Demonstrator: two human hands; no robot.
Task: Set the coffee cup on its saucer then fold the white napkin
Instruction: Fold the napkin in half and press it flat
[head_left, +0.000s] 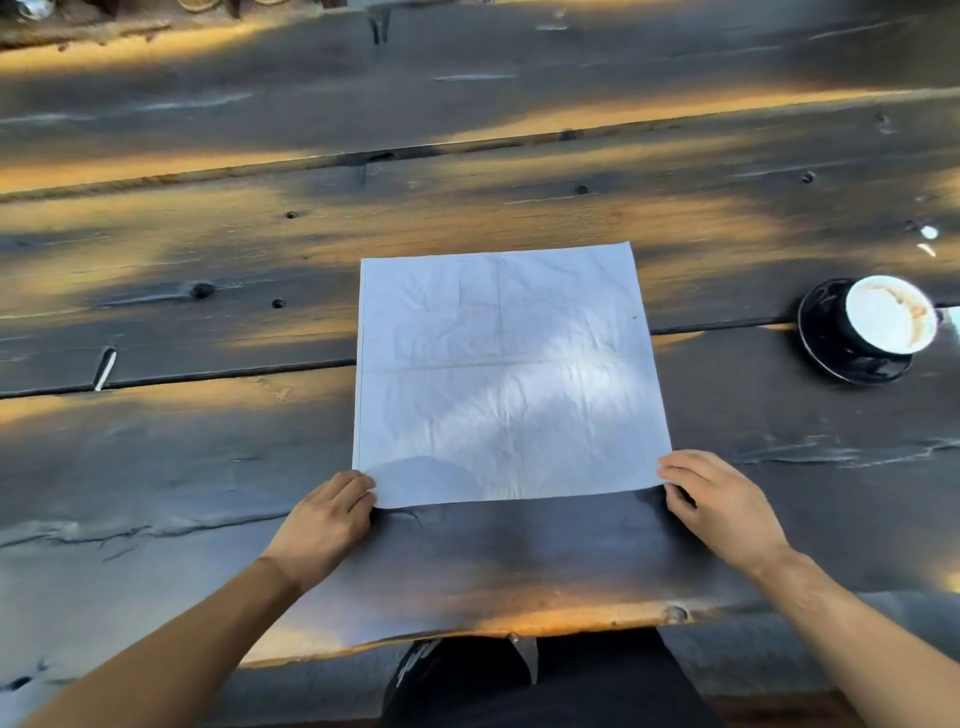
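A white napkin (506, 374) lies spread flat and unfolded on a dark plank table (208, 467), creased into quarters. The left hand (324, 522) pinches its near left corner, and the right hand (719, 501) pinches its near right corner, fingertips on the paper's edge. Beyond the right hand and further to its right, well apart from it, a black coffee cup (885, 317) sits on its black saucer (826, 343).
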